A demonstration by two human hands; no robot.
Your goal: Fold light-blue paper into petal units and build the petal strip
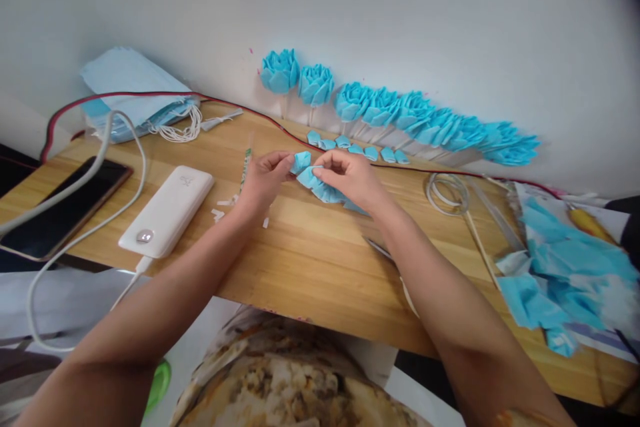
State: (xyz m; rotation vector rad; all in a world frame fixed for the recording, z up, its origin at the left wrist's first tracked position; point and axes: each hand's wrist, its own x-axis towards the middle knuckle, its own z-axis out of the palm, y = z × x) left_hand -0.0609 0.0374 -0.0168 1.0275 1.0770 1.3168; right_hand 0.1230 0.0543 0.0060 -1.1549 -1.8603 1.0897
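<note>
Over the middle of the wooden table, my left hand is closed in a pinch on a small blue fabric petal. Right beside it, my right hand pinches a ruffled blue fabric strip, whose far end runs under my wrist. The petal and the strip meet between my fingertips; whether they are joined I cannot tell. Behind my hands lies a row of small folded blue petals. Scissors lie partly hidden under my right forearm. White scraps are scattered near my left wrist.
Several blue fabric flowers on sticks lean against the wall. A stack of face masks, a phone and a cabled white power bank occupy the left. Rightward are a tape roll, a thin stick and crumpled blue fabric.
</note>
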